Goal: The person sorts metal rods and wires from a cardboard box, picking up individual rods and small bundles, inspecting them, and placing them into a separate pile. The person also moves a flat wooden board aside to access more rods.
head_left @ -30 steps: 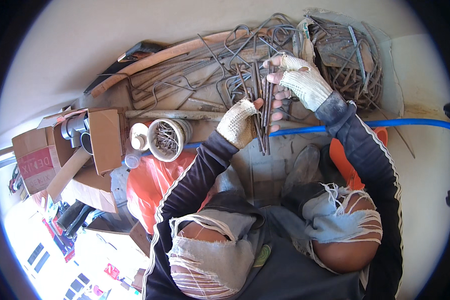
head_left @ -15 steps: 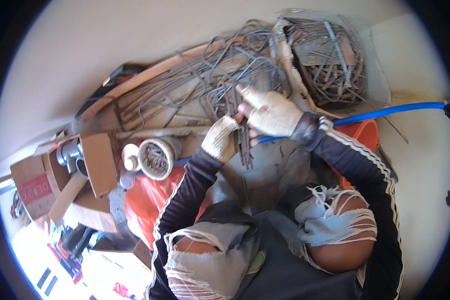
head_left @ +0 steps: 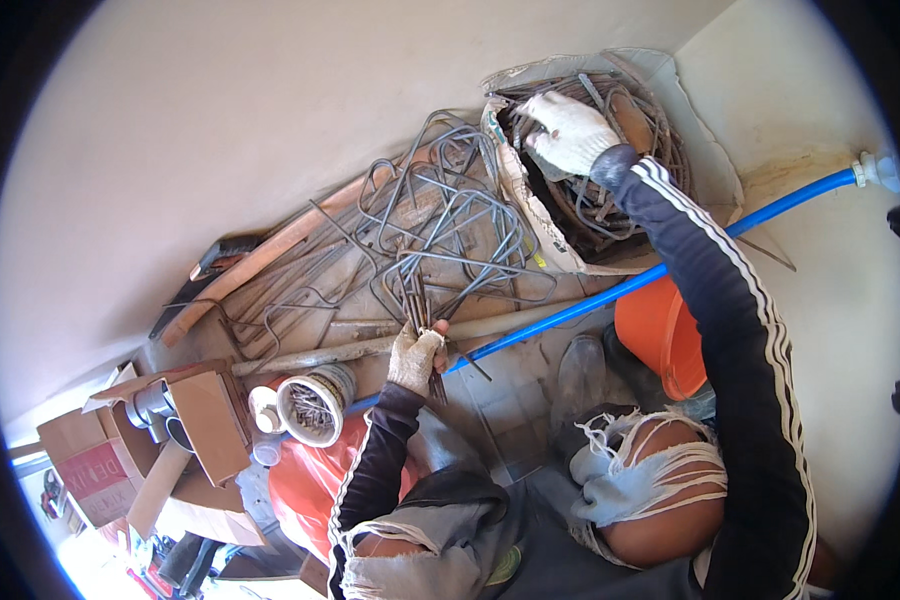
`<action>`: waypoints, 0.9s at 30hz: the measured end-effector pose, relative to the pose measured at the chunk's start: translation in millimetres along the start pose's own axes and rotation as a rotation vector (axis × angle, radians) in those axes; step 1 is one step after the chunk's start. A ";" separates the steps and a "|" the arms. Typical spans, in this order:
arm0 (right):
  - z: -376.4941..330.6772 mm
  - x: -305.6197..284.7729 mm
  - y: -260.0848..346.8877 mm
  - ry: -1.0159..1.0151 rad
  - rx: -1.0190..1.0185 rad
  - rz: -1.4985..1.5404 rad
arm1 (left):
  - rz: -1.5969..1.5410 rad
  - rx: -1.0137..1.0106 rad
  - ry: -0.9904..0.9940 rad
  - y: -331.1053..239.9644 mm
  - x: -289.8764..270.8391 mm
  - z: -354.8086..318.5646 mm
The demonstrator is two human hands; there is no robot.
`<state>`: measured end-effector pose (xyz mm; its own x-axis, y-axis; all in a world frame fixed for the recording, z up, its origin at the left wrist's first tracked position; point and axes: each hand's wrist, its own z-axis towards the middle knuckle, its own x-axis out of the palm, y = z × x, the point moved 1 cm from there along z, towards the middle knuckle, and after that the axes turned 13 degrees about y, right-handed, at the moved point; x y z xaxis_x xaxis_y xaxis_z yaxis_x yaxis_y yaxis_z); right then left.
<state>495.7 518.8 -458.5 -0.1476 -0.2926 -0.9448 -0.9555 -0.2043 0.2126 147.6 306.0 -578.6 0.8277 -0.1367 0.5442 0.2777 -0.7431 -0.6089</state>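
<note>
so the bunch of thin metal rods (head_left: 417,303) sat near the middle of the frame, a bit left, and the gloved left hand (head_left: 416,358) had its fist wrapped round it, ends poking out above and below. the gloved right hand (head_left: 570,135) was over in the upper right, at the torn sack (head_left: 518,195) stuffed with more rods; honestly couldn't tell if it was gripping one. a tangle of bent bars (head_left: 450,215) lay between the two. blue pipe (head_left: 570,318) slanted across, orange bucket (head_left: 650,320) right of centre, white tub (head_left: 340,383) of metal bits at lower left.
</note>
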 end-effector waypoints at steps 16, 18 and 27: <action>-72.9 -16.6 5.9 0.116 -0.354 -0.243 | -0.152 0.008 0.091 12.4 -21.3 10.2; -73.2 -26.7 -5.2 0.321 -0.209 -0.209 | -0.200 0.001 0.066 13.0 -21.5 10.3; 27.0 -8.8 -19.6 -0.025 -0.018 0.087 | -0.192 -0.019 0.037 4.0 -10.6 7.8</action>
<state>508.9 550.6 -461.1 -0.2367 -0.2865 -0.9284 -0.9340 -0.1959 0.2986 143.7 309.6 -591.3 0.7421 -0.0147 0.6701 0.4191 -0.7700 -0.4811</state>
